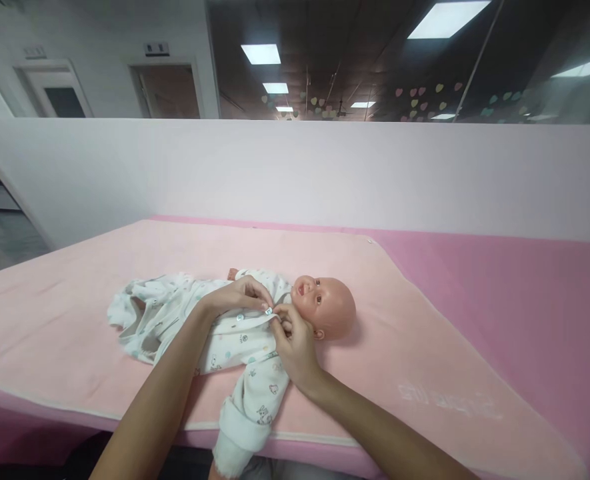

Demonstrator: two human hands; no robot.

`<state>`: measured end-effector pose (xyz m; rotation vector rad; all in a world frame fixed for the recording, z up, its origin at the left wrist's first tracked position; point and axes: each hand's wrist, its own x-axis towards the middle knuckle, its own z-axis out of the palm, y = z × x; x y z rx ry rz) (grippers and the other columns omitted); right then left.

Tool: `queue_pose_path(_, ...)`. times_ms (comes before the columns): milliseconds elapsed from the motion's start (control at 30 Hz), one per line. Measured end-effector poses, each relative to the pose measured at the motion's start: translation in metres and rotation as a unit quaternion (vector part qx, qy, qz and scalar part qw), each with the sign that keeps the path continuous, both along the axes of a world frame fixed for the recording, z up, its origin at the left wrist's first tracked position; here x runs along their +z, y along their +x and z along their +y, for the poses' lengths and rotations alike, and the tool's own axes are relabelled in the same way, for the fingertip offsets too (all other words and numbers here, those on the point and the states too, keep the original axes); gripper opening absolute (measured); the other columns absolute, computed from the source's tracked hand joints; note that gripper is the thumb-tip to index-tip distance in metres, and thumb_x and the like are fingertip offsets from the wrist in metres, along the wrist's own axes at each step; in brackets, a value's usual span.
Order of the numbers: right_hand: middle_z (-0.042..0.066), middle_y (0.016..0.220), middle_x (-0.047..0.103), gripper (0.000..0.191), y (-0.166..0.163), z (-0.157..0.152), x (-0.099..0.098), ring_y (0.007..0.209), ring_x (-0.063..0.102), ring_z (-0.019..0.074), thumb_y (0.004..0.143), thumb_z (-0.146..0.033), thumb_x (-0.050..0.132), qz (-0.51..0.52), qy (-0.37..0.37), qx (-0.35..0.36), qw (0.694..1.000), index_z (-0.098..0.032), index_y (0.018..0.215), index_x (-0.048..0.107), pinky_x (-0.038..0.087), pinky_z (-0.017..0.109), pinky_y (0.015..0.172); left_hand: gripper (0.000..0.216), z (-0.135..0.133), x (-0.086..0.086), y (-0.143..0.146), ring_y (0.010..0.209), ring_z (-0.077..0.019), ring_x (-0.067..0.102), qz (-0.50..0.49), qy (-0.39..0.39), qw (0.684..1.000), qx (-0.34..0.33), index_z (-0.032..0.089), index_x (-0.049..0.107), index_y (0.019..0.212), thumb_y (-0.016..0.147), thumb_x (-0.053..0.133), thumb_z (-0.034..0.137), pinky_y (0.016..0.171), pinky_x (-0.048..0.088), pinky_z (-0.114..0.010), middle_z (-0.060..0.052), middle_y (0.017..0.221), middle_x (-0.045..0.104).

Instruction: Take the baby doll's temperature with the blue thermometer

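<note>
A baby doll [332,307] lies on its back with its head to the right, dressed in a white printed onesie [225,350]. At the upper chest, below the doll's chin, my left hand [242,295] pinches the onesie's front edge beside a small snap button [269,311]. My right hand [295,343] grips the same opening from the other side, its fingers closed on the cloth. Another snap [240,318] shows lower on the front. One sleeve [249,407] stretches toward me over the table edge. The leg part [147,320] lies loose and crumpled at the left.
A peach blanket [425,353] covers much of a pink padded table [525,287]. Behind the table rises a white partition [325,173]. The blanket's front edge runs close to my body, and doors stand beyond the partition at the far left.
</note>
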<state>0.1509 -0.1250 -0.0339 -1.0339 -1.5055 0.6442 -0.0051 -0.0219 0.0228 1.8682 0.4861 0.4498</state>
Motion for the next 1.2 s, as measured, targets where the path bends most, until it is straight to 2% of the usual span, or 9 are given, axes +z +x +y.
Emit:
queue_pose_path(267, -0.004, 0.061, 0.047, 0.016, 0.0002, -0.0017, 0.0019, 0.049, 0.042, 0.0084, 0.087, -0.031, 0.042, -0.005, 0.001, 0.007, 1.0, -0.018, 0.091, 0.051, 0.03, 0.018, 0.045, 0.021, -0.0048, 0.0033, 0.0036, 0.059, -0.0092, 0.048, -0.001, -0.006, 1.0, 0.002, 0.011, 0.065, 0.076, 0.069, 0.071, 0.03, 0.055, 0.037, -0.019, -0.001, 0.064, 0.058)
queue_pose_path(467, -0.003, 0.065, 0.052, 0.016, -0.0007, -0.001, 0.0015, 0.051, 0.047, 0.0088, 0.088, -0.032, 0.041, 0.002, 0.001, 0.002, 1.0, -0.019, 0.089, 0.049, 0.033, 0.019, 0.046, 0.039, -0.0099, 0.0087, 0.0043, 0.062, -0.0089, 0.041, 0.047, 0.04, 0.998, -0.016, 0.013, 0.061, 0.081, 0.051, 0.081, 0.028, 0.053, 0.033, -0.018, 0.004, 0.065, 0.046)
queue_pose_path(667, -0.005, 0.058, 0.045, 0.015, -0.0017, 0.001, 0.0023, 0.046, 0.041, 0.0074, 0.085, -0.033, 0.046, 0.005, -0.001, -0.006, 1.0, -0.019, 0.083, 0.049, 0.03, 0.018, 0.042, 0.029, -0.006, 0.0059, 0.0032, 0.058, -0.009, 0.044, 0.056, 0.066, 0.996, 0.014, 0.011, 0.068, 0.083, 0.063, 0.073, 0.031, 0.051, 0.033, -0.019, -0.002, 0.066, 0.058)
queue_pose_path(833, -0.004, 0.058, 0.048, 0.016, -0.0005, -0.0002, 0.003, 0.045, 0.043, 0.0079, 0.087, -0.033, 0.044, 0.011, -0.01, 0.0, 1.0, -0.019, 0.086, 0.05, 0.032, 0.018, 0.041, 0.027, -0.0045, 0.0058, 0.0022, 0.052, -0.0087, 0.044, 0.043, 0.048, 0.998, 0.028, 0.011, 0.072, 0.085, 0.063, 0.073, 0.028, 0.047, 0.031, -0.019, -0.001, 0.057, 0.06)
queue_pose_path(967, -0.004, 0.058, 0.049, 0.017, 0.0007, -0.0014, 0.0035, 0.044, 0.044, 0.0084, 0.088, -0.034, 0.041, 0.001, -0.008, 0.002, 1.0, -0.019, 0.087, 0.049, 0.033, 0.019, 0.04, 0.024, -0.0061, 0.0078, 0.0026, 0.058, -0.0117, 0.051, 0.032, 0.023, 0.999, 0.018, 0.013, 0.073, 0.082, 0.064, 0.072, 0.027, 0.053, 0.037, -0.021, -0.004, 0.067, 0.067)
queue_pose_path(1100, -0.004, 0.059, 0.05, 0.014, 0.0004, 0.0, 0.0024, 0.045, 0.047, 0.009, 0.088, -0.032, 0.041, 0.001, 0.007, -0.008, 1.0, -0.02, 0.088, 0.046, 0.035, 0.019, 0.041, 0.023, -0.0056, 0.0068, 0.0026, 0.057, -0.01, 0.047, 0.021, 0.021, 1.0, 0.005, 0.013, 0.072, 0.082, 0.065, 0.071, 0.027, 0.052, 0.034, -0.02, -0.002, 0.064, 0.064)
queue_pose_path(1200, -0.005, 0.058, 0.05, 0.01, 0.0, 0.0021, -0.0004, 0.047, 0.048, 0.0098, 0.086, -0.03, 0.043, 0.006, 0.029, -0.022, 0.999, -0.021, 0.088, 0.044, 0.036, 0.02, 0.042, 0.023, -0.0043, 0.0054, 0.0025, 0.052, -0.0077, 0.038, 0.031, 0.036, 0.999, -0.003, 0.012, 0.072, 0.082, 0.067, 0.07, 0.029, 0.048, 0.028, -0.02, 0.001, 0.056, 0.054)
